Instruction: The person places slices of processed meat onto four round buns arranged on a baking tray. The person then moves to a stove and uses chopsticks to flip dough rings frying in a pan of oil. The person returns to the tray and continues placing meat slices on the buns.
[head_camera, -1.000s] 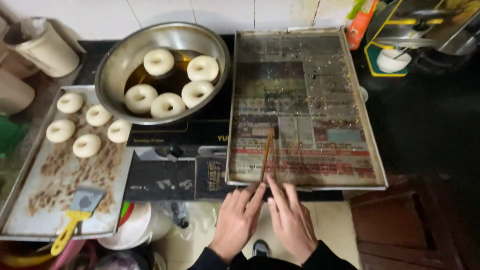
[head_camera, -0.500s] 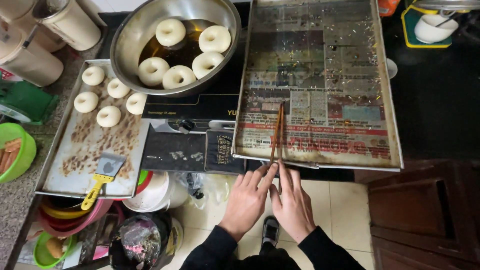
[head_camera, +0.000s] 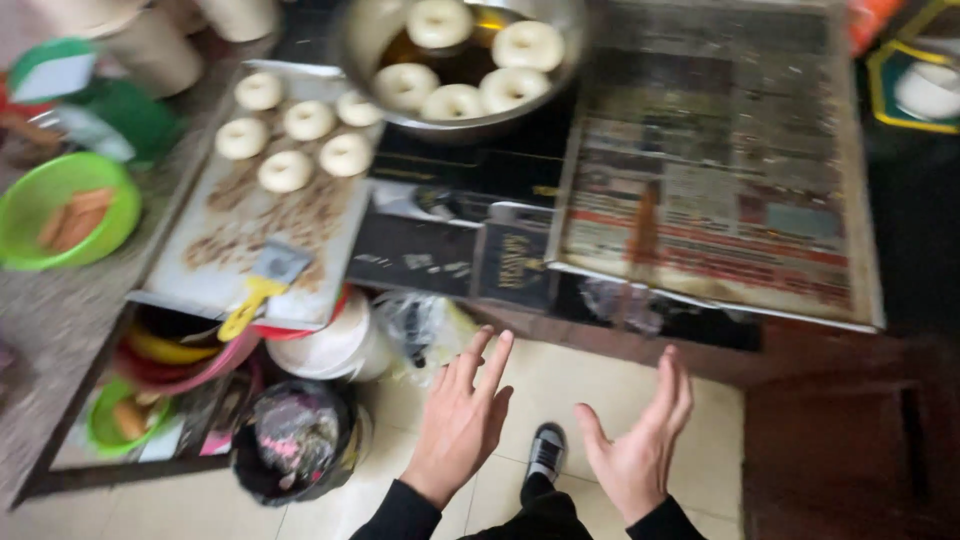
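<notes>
Beyond both open, empty hands: left hand, right hand, chopsticks on newspaper-lined tray.

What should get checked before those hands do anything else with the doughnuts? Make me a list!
1. Left hand empty: ok, open, fingers spread.
2. Right hand empty: ok, open, holding nothing.
3. Chopsticks within reach: ok, lying on the newspaper-lined tray, apart from both hands.
4. Dough rings in the oil bowl: ok, floating.
5. Raw rings on the floured tray: ok, several waiting.
6. Rings cooked enough: cannot tell, picture blurred.
</notes>
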